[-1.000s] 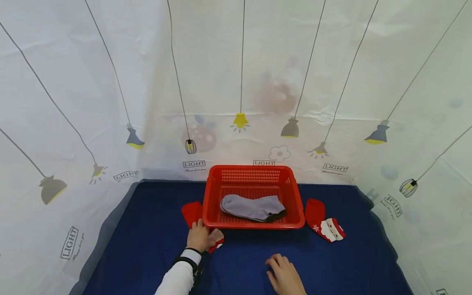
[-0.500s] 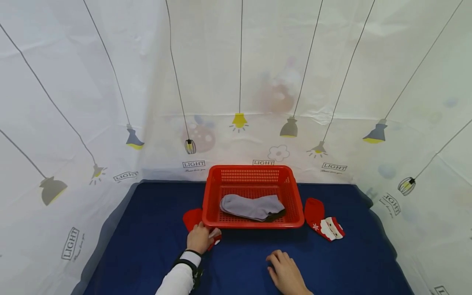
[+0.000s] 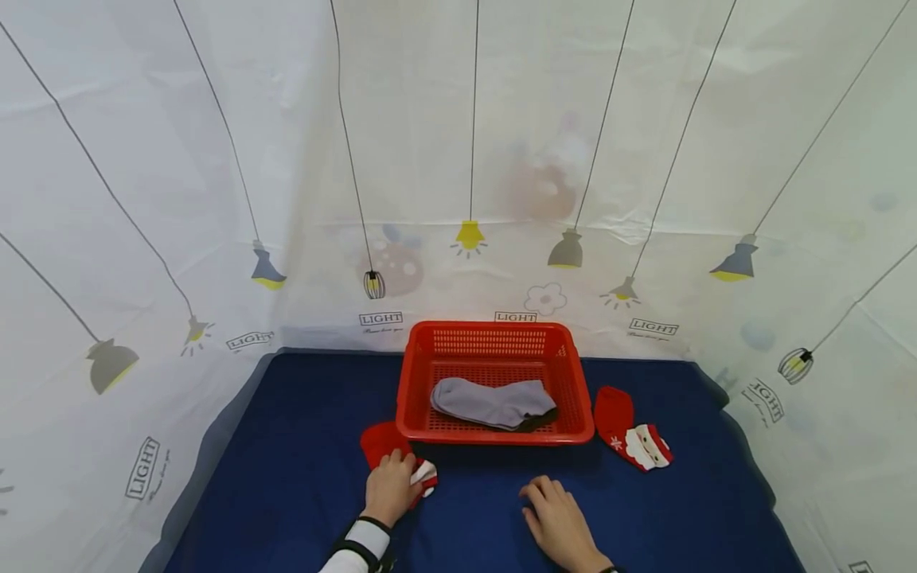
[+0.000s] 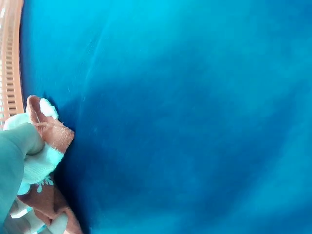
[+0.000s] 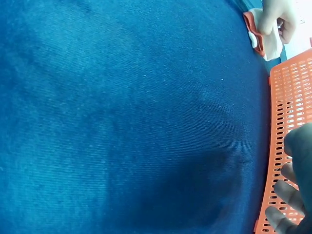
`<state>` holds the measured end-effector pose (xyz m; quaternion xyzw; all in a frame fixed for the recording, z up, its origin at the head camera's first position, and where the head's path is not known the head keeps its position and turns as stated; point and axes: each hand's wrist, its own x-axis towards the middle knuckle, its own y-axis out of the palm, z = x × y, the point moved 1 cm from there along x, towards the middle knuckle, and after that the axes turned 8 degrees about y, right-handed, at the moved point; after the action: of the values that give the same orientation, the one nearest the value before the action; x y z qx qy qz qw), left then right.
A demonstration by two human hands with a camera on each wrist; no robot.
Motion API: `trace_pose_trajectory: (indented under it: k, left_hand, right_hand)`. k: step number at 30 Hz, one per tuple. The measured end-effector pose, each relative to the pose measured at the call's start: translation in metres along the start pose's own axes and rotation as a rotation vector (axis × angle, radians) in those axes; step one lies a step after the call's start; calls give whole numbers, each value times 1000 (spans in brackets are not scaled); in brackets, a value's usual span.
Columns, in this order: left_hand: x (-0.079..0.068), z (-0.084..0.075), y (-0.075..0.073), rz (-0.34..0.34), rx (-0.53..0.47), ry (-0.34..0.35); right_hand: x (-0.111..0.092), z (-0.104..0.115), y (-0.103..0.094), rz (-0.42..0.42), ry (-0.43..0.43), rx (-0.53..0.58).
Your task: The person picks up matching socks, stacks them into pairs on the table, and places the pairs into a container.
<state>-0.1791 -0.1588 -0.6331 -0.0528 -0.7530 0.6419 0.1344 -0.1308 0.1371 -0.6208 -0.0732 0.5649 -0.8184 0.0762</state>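
Note:
My left hand (image 3: 390, 487) pinches a red and white Christmas sock (image 3: 382, 442) at the basket's front left corner. The left wrist view shows the thumb pressed into the sock's white band (image 4: 44, 165), with its red toe end bunched up beside it; part of the sock lies hidden under the hand. In front of the red plastic basket (image 3: 494, 438), my right hand (image 3: 559, 525) hovers with loosely bent fingers and holds nothing. A matching red sock with a Santa face (image 3: 630, 434) lies flat to the right of the basket.
Inside the basket lies a pair of grey socks (image 3: 487, 402) with dark ends. A dark blue cloth (image 3: 315, 414) covers the table. White sheeting (image 3: 458, 159) printed with lamps closes off the back and both sides.
My left hand has drawn the red sock slightly toward me, away from the basket's corner. The right hand has edged a little forward, still holding nothing.

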Motion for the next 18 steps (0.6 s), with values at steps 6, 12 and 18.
trace_pose_trajectory:
  k: [6, 12, 18]
  left_hand:
    - [-11, -13, -5, -26, 14, 29]
    - [-16, -27, -10, -46, 9, 58]
    - [-20, -44, -15, -38, 4, 102]
  right_hand:
    - [3, 1, -3, -45, -23, -16]
    - [8, 2, -5, -38, -17, -21]
    - [10, 2, -6, -31, -12, -34]
